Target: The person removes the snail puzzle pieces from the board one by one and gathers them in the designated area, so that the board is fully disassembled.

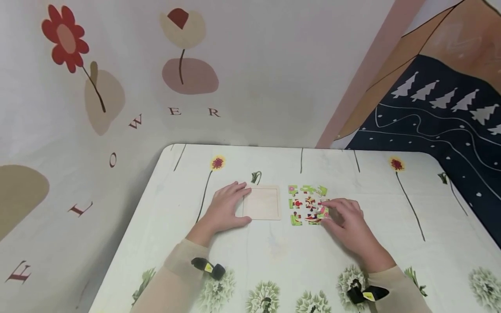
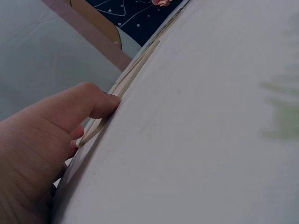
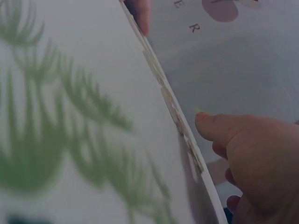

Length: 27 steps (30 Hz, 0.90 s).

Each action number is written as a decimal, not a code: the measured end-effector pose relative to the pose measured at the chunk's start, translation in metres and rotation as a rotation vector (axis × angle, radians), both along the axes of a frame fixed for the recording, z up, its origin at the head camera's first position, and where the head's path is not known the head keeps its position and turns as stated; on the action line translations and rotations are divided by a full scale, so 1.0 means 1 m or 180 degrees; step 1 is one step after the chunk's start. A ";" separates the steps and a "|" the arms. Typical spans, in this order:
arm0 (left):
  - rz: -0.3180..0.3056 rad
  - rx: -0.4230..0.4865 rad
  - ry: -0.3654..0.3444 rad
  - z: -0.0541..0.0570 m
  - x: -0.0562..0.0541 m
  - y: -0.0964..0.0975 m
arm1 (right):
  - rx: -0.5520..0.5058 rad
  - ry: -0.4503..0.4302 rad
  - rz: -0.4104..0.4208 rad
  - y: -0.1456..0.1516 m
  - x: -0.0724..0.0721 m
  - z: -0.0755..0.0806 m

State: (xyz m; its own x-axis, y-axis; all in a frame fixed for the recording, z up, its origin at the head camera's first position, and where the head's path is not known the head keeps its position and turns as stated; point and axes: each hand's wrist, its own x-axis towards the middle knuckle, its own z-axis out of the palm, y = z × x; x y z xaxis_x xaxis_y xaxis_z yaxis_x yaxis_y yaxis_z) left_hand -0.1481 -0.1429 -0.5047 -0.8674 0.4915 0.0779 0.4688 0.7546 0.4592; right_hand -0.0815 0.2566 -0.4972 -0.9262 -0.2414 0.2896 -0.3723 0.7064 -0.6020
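Observation:
A shallow wooden puzzle tray [image 1: 264,203] lies bare on the table, its inner face pale. My left hand [image 1: 227,208] holds it at the left side, fingers at the upper corner and thumb at the lower one; in the left wrist view the thumb presses the edge of the tray [image 2: 135,70]. Right of the tray, several jigsaw pieces [image 1: 296,203] in green, red and white lie in rough rows. Over their right end my right hand [image 1: 346,221] pinches a green-and-pink puzzle piece [image 1: 323,211] between thumb and fingers, partly covering the pieces below.
The table [image 1: 274,248] wears a white cloth printed with flowers. Behind it hangs a pale curtain [image 1: 266,78] with flower prints and letters, and a dark cloth with white trees [image 1: 442,100] at the right. A black strap [image 1: 209,267] crosses my left sleeve.

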 end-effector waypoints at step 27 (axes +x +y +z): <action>-0.0003 0.0078 -0.0052 0.006 0.001 0.003 | -0.0161 -0.0151 -0.0062 0.024 0.008 -0.001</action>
